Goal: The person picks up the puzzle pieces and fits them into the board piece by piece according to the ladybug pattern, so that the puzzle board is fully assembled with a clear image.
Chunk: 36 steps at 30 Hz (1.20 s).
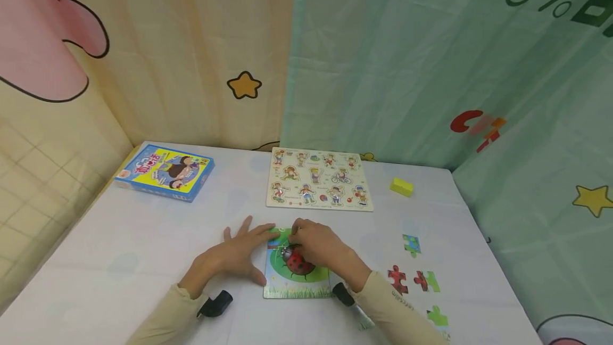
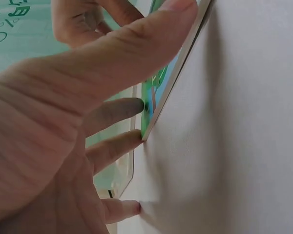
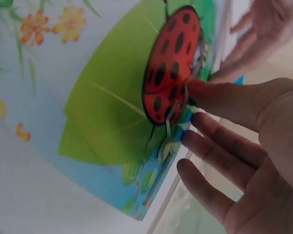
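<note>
A ladybug jigsaw puzzle (image 1: pixel 287 287) lies flat on the white table between both hands. My left hand (image 1: pixel 234 253) is spread along its left side, thumb at the lower left edge and some fingertips on the upper left corner. In the left wrist view those fingers (image 2: pixel 118 110) are straight. Over the puzzle's upper part, my right hand (image 1: pixel 318 243) pinches a puzzle piece between thumb and fingers. Seen from the right wrist, this puzzle piece (image 3: pixel 167 148) is blurred at the puzzle's edge beside the red ladybug, and the fingers partly hide it.
Loose pieces lie to the right: a blue-green piece (image 1: pixel 412 245), a red piece (image 1: pixel 397 279), a red-green piece (image 1: pixel 427 281) and a green piece (image 1: pixel 437 315). Behind are a picture board (image 1: pixel 318 180), a blue box (image 1: pixel 165 172) and a yellow block (image 1: pixel 402 187). Curtains hang beyond the table.
</note>
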Each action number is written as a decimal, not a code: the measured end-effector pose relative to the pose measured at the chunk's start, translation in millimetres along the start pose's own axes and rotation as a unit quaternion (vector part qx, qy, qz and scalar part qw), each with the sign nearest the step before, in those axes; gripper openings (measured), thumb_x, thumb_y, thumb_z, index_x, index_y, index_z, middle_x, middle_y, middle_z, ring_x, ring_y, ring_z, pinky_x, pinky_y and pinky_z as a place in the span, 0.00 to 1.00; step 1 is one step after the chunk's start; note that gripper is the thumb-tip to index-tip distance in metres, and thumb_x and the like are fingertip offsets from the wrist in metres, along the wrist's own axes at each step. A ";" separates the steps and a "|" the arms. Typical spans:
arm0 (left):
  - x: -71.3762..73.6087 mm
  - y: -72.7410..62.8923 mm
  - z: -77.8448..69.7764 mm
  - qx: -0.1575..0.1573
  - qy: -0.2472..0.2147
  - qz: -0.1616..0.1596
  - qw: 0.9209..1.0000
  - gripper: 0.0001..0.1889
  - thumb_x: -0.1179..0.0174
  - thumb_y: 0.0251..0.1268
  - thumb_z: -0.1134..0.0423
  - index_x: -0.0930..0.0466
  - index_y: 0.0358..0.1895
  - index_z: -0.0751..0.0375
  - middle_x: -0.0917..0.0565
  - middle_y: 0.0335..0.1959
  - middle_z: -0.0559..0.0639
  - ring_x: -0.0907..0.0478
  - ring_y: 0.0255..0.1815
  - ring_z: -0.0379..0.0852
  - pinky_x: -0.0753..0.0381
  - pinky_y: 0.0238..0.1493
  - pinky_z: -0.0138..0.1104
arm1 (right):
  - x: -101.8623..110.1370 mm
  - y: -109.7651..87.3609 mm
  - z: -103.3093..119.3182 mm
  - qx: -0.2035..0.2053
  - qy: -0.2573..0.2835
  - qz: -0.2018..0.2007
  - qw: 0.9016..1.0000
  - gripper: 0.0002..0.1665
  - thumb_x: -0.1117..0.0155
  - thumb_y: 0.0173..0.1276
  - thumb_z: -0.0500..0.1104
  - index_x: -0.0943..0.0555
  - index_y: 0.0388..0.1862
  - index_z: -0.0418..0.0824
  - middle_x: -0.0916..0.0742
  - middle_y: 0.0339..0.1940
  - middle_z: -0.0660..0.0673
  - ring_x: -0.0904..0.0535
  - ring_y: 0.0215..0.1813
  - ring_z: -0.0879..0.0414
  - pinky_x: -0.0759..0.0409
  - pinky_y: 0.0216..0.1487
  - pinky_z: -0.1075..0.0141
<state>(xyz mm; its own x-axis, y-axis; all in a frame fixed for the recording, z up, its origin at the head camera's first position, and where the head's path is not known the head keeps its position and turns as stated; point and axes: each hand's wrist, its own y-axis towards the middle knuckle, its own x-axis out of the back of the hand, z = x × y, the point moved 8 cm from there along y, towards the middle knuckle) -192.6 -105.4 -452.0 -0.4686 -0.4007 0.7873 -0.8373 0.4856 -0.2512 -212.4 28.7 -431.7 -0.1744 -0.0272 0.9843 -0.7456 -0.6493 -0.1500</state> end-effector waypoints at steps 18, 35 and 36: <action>3.8 1.8 11.2 -0.032 -0.031 0.006 0.999 0.47 0.19 0.40 0.55 0.28 0.71 0.48 0.38 0.79 0.50 0.67 0.82 0.70 0.72 0.67 0.77 | 15.3 -50.8 -70.0 0.039 0.280 -0.096 0.954 0.23 0.35 0.72 0.41 0.20 0.63 0.37 0.18 0.66 0.40 0.25 0.70 0.43 0.27 0.69 0.45; 1.8 0.4 11.3 -0.044 -0.039 0.022 0.998 0.47 0.20 0.43 0.56 0.31 0.73 0.46 0.41 0.81 0.49 0.70 0.82 0.69 0.75 0.67 0.75 | 17.5 -134.4 -186.9 -0.176 0.248 -0.135 0.943 0.32 0.29 0.66 0.45 0.24 0.68 0.39 0.23 0.70 0.34 0.29 0.70 0.34 0.26 0.64 0.37; 1.5 0.2 11.4 -0.043 -0.039 0.022 0.998 0.47 0.20 0.43 0.56 0.31 0.73 0.46 0.41 0.81 0.49 0.70 0.82 0.69 0.75 0.67 0.75 | 16.4 -137.8 -190.7 -0.185 0.249 -0.130 0.942 0.33 0.29 0.66 0.46 0.25 0.68 0.39 0.23 0.70 0.34 0.30 0.70 0.34 0.26 0.64 0.37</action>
<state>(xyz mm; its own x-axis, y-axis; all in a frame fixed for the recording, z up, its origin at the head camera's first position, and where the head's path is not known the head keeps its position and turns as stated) -196.7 -114.7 -457.3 -0.5282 -0.4357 0.7289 -0.7896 0.5678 -0.2328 -235.1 262.7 -412.6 -0.1670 0.5162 0.8400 -0.9616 -0.2734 -0.0232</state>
